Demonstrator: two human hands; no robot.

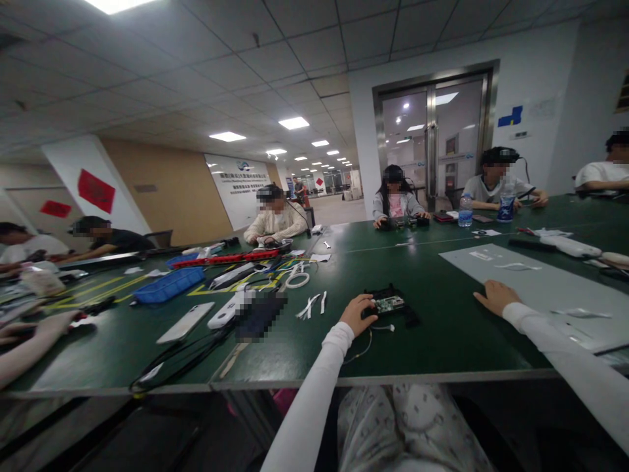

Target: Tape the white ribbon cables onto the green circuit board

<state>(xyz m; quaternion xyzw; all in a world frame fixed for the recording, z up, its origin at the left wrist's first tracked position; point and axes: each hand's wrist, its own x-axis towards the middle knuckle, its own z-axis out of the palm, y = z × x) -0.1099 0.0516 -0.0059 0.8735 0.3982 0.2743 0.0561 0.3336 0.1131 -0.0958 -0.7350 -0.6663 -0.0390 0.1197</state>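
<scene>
My left hand has its fingers curled over the left end of a small black device with a bare green circuit board, which lies on the green table. A thin cable with a white connector trails from it toward the table's front edge. Another black piece sits at the device's right side. Well to the right, my right hand lies with its fingers stretched out at the left edge of a grey sheet, holding nothing. White sleeves cover both forearms.
Left of the device are white strips, a roll of white tape, a phone and a blue tray. Clear packets lie on the grey sheet. Water bottles stand farther back. Several people sit around the table.
</scene>
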